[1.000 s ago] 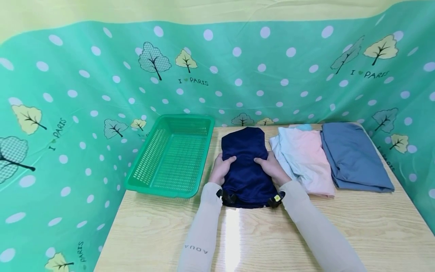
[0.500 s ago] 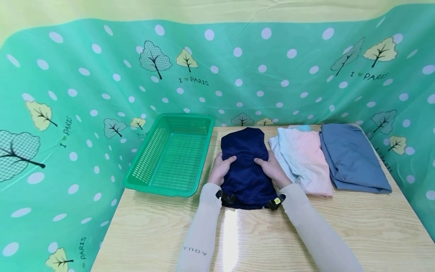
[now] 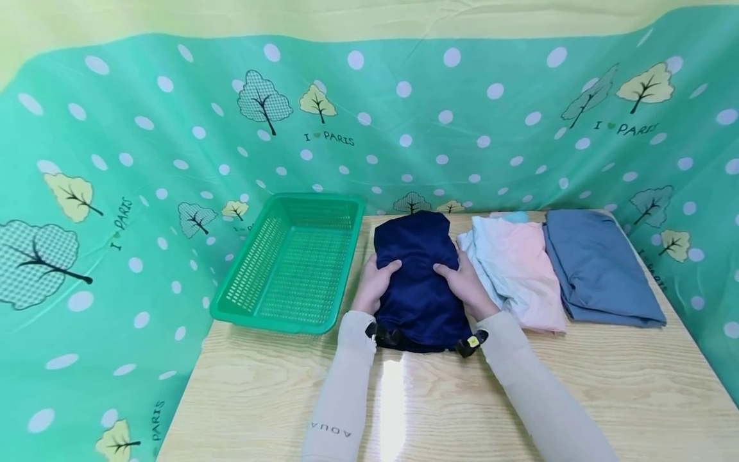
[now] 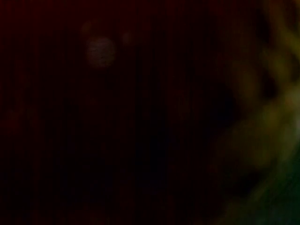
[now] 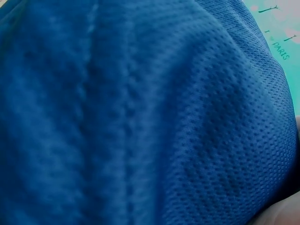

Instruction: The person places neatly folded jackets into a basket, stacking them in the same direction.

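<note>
In the head view a folded navy garment lies in the middle, between both hands. My left hand grips its left side, thumb on top and the other fingers hidden beneath. On the opposite side my right hand holds it the same way, thumb pointing inward. Up close in the right wrist view the cloth is a blue perforated mesh with a stitched seam, and a bit of the hand shows at the lower right corner. The left wrist view is almost wholly dark.
A green plastic basket stands to the left of the garment. Close by on the right lies a folded pink and pale blue garment, then a folded grey-blue one. A patterned curtain surrounds the wooden table.
The far edge of the navy garment has risen slightly in the head view. Both hands keep their grip, with thumbs a little farther forward.
</note>
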Demonstrator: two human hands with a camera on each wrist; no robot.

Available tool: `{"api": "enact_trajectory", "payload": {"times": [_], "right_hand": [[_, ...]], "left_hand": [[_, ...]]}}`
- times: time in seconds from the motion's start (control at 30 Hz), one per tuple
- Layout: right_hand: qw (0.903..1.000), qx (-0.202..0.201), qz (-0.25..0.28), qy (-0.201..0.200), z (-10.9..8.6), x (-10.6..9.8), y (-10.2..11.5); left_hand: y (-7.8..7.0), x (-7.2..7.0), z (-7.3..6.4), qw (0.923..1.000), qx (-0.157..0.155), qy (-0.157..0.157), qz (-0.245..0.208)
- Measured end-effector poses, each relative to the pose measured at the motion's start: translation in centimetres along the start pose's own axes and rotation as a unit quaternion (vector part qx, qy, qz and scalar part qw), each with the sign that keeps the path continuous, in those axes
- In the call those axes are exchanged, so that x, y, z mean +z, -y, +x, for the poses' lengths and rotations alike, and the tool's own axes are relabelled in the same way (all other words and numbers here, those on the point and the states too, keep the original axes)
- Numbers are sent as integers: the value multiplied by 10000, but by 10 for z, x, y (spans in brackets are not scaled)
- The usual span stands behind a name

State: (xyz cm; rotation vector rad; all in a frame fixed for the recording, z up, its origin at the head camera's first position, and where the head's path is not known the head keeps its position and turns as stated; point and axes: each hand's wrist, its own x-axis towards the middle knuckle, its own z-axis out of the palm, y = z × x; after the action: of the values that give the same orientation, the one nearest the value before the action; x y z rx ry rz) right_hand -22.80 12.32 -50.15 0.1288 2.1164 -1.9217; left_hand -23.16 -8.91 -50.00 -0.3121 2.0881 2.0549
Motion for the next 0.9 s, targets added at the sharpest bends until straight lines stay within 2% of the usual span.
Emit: {"api": "enact_trajectory", "payload": {"times": [0.27, 0.57, 0.9], "right_hand": [[9999, -118, 64, -51, -1, 2, 7], [9996, -256, 101, 42, -8, 6, 25], [9979, -404, 411, 296, -18, 14, 45]], "left_hand": [[-10, -4, -6, 9999, 124, 72, -68], [-27, -11, -15, 9998, 163, -42, 77], [-49, -26, -31, 9984, 517, 206, 68]]}}
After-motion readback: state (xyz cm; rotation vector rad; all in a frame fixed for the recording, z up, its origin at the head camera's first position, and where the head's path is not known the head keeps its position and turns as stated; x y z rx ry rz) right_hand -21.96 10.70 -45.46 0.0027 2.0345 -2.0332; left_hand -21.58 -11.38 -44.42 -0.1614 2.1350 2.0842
